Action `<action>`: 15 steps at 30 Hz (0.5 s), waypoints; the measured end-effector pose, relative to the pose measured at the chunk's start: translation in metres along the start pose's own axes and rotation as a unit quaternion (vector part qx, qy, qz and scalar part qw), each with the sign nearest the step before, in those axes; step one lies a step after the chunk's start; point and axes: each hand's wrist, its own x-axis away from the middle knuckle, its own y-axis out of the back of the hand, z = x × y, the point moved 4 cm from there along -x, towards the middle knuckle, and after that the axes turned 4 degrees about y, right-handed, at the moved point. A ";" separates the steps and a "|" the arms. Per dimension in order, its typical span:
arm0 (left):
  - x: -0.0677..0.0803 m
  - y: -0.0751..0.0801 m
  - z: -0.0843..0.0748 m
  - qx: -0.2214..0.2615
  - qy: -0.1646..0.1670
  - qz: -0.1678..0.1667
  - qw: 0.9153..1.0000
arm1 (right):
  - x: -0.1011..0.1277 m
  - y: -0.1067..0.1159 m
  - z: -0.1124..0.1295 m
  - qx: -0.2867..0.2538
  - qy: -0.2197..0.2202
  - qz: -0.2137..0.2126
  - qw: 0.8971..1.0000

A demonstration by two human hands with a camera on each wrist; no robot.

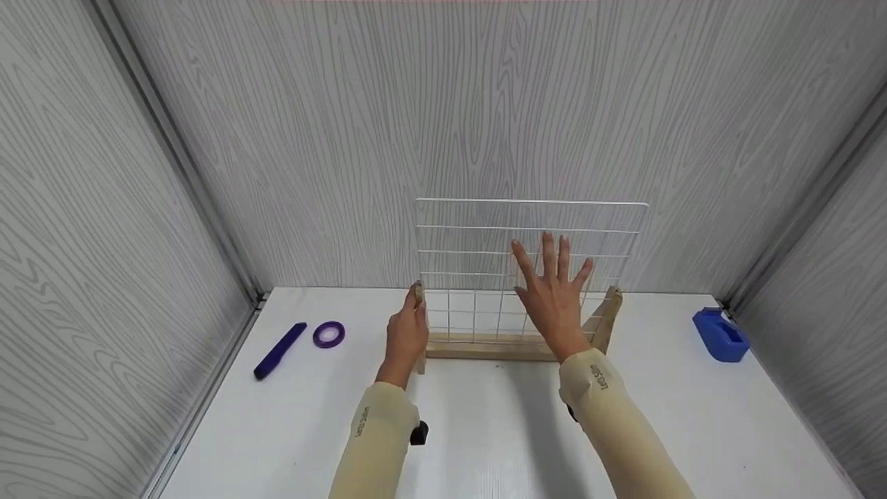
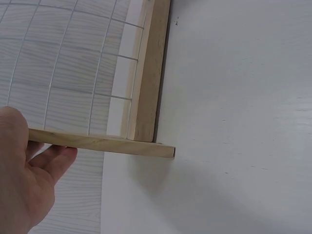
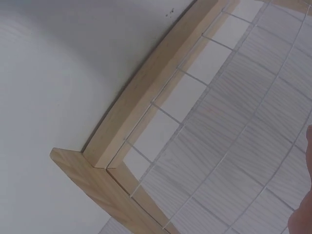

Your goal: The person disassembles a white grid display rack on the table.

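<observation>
A white wire grid point(image 1: 478, 239) stands upright in a wooden base, its lower edge set along a wooden bar point(image 1: 492, 348) between two side pieces. My left hand point(image 1: 407, 334) holds the left wooden side piece point(image 2: 102, 144), thumb on one face and fingers on the other in the left wrist view. With fingers spread and straight, my right hand point(image 1: 553, 301) lies in front of the grid; whether the palm touches the wires cannot be told. The right wooden side piece point(image 3: 95, 187) is just beyond that hand. Only the edge of the right hand shows in the right wrist view.
On the white table point(image 1: 478, 430), a purple stick-like tool point(image 1: 280, 351) and a purple ring point(image 1: 329, 335) lie to the left. A blue tape dispenser point(image 1: 722, 336) sits far right. Wood-grain panels point(image 1: 332, 138) enclose the back and both sides.
</observation>
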 end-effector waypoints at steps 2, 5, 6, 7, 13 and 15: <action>0.001 -0.001 0.001 -0.001 0.007 0.004 1.000 | -0.003 0.000 -0.003 -0.008 -0.003 0.020 1.000; 0.001 -0.001 0.002 -0.002 0.011 0.004 1.000 | -0.007 0.001 -0.006 -0.013 -0.006 0.038 0.999; 0.001 -0.001 0.002 -0.002 0.011 0.002 1.000 | -0.008 0.002 -0.007 -0.013 -0.007 0.038 0.999; 0.001 -0.001 0.001 -0.001 0.011 0.000 1.000 | -0.010 0.003 -0.008 -0.012 -0.008 0.038 0.999; 0.002 -0.001 0.000 0.001 0.005 -0.008 1.000 | -0.015 0.004 -0.008 -0.008 -0.005 0.034 0.999; 0.001 0.000 0.000 0.002 0.008 -0.009 1.000 | -0.016 0.005 -0.008 -0.004 -0.003 0.035 0.999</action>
